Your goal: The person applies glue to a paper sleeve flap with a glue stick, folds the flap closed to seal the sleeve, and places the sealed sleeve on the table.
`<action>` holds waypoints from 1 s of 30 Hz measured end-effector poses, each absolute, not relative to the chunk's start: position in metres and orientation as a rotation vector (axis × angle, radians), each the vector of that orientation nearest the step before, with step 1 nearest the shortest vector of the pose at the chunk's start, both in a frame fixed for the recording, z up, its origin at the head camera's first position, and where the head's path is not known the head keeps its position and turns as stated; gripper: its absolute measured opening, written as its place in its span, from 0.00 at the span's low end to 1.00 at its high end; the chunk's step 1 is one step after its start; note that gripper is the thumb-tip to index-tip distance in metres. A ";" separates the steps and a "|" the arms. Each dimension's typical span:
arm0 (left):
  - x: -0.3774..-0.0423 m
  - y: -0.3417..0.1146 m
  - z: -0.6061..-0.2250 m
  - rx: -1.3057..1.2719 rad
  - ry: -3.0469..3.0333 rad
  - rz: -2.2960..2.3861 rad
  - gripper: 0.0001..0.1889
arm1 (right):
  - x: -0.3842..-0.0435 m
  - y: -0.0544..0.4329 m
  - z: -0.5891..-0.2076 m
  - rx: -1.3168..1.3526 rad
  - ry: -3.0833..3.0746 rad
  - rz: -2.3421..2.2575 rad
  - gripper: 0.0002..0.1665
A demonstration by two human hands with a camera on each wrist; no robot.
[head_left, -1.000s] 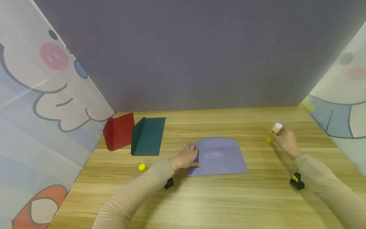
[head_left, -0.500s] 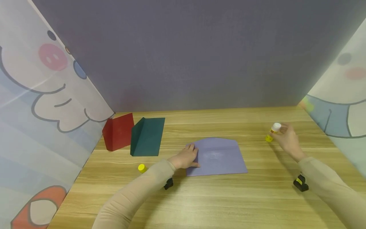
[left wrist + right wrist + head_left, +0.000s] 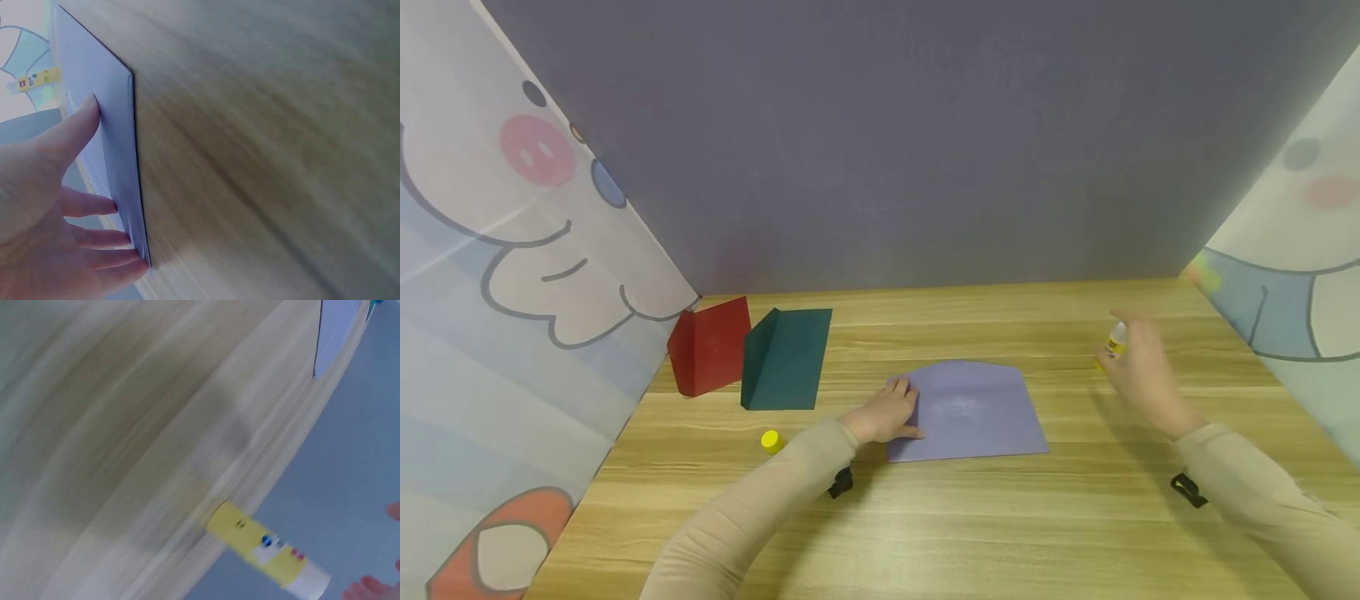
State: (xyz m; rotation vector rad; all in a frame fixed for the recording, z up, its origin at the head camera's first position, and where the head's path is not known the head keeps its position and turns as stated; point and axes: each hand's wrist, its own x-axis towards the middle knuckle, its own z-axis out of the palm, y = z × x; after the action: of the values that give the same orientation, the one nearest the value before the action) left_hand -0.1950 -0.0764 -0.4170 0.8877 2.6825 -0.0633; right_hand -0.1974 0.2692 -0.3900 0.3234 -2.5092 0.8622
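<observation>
On the table lies a sheet of purple paper (image 3: pixel 981 412), folded along its left side with a shaped top edge. My left hand (image 3: pixel 887 414) rests on that left side, fingers and thumb spread and fairly straight; the left wrist view shows the fingertips (image 3: pixel 122 240) touching the fold. Over on the right, a yellow glue stick (image 3: pixel 259 544) with a white upper end stands upright on the table. My right hand (image 3: pixel 1142 375) is beside it, fingers and thumb parted. In the right wrist view a gap shows between the fingertips (image 3: pixel 369 587) and the glue stick.
A folded red paper (image 3: pixel 718 346) and a folded dark green paper (image 3: pixel 793 358) lie at the back left. A yellow cap (image 3: pixel 772 442) sits near the left forearm. A grey panel (image 3: pixel 910 150) closes the back, with cartoon-printed cloths on both sides.
My right hand has let go of the glue stick, its fingers spreading apart and drawing away from it. The left hand and the purple paper stay in place.
</observation>
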 end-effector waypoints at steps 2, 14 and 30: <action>-0.195 -0.077 -0.416 0.883 2.681 -0.054 0.40 | -0.197 0.262 -0.391 0.423 -2.531 0.826 0.35; -0.194 -0.078 -0.415 0.906 2.682 -0.060 0.40 | -0.205 0.222 -0.406 0.768 -2.719 0.772 0.29; -0.193 -0.077 -0.416 0.906 2.702 -0.048 0.39 | -0.210 0.197 -0.432 1.057 -2.829 0.563 0.45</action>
State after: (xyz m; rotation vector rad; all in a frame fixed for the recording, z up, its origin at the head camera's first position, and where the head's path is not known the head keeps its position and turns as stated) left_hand -0.1930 -0.0770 -0.4156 0.9064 2.7016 -0.0484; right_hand -0.2100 0.1971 -0.4318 1.0574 -2.8289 0.5634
